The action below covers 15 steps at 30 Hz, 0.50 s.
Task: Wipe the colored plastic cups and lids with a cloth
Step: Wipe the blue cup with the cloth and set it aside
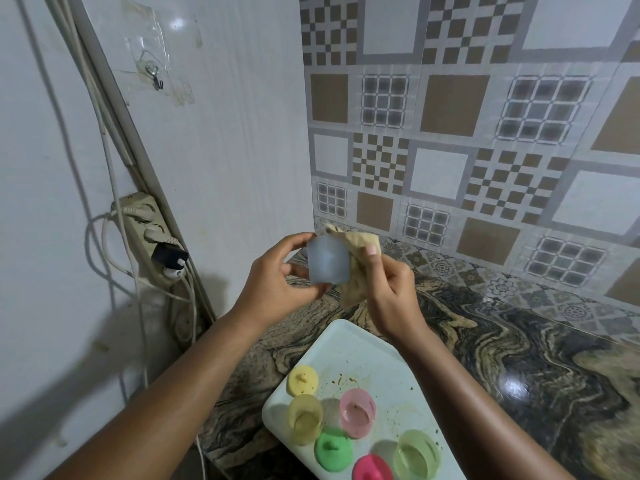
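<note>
My left hand (277,275) grips a pale blue plastic cup (327,259) above the counter, fingers curled round its left side and base. My right hand (388,292) holds a beige cloth (353,271) pressed against the cup's right side. Below them a white tray (391,355) carries a yellow lid (303,379), a yellow cup (306,419), a pink cup (357,412), a green lid (333,450), a hot-pink lid (372,467) and a light green cup (417,453).
The tray lies on a marbled dark counter (519,358) in a corner. A white wall on the left has a power strip (152,237) with plugs and hanging cables. Patterned tiles (450,133) cover the back wall. Crumbs speckle the tray.
</note>
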Tool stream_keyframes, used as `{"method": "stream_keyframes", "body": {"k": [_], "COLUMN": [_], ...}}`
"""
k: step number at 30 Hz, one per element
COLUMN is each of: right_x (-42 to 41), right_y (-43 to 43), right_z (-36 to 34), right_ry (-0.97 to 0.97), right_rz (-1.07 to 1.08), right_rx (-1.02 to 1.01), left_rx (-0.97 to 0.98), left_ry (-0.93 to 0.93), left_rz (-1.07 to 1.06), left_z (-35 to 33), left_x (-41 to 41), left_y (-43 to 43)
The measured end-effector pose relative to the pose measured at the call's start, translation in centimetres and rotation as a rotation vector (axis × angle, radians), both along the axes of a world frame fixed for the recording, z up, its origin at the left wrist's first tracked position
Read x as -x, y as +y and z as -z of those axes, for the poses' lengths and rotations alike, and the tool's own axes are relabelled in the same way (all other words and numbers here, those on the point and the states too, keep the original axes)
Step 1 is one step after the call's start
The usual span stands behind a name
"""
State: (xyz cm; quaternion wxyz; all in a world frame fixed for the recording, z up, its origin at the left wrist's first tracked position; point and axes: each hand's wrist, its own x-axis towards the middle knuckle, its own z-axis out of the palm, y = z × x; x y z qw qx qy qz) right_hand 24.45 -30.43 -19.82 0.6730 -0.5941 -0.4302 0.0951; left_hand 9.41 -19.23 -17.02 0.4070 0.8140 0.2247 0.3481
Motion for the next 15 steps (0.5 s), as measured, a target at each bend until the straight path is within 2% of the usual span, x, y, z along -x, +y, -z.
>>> {"method": "stream_keyframes", "body": {"k": [4,7,12,15], "right_x": [-0.1,-0.5,-0.6,-1.0], "right_y": [-0.1,-0.3,-0.6,-0.1], "right_z": [0.0,0.2,0.8,1.4], "right_ry": [-0.047,-0.093,-0.214,-0.177], "right_rz": [0.013,0.02,0.047,0.061], "right_rx": [0.064,0.098,0.196,0.269], "left_rx": [0.121,0.221,0.06,-0.055], "left_ry": [0.05,0.009,0.099,0.23], "left_rz": [0.082,0.078,-0.035,-0.04], "left_z": [-0.3,-0.4,0.1,1.8], "left_x": [0.0,-0.2,-1.0,-1.3], "left_y": [0.1,0.3,1.1,2.5]}}
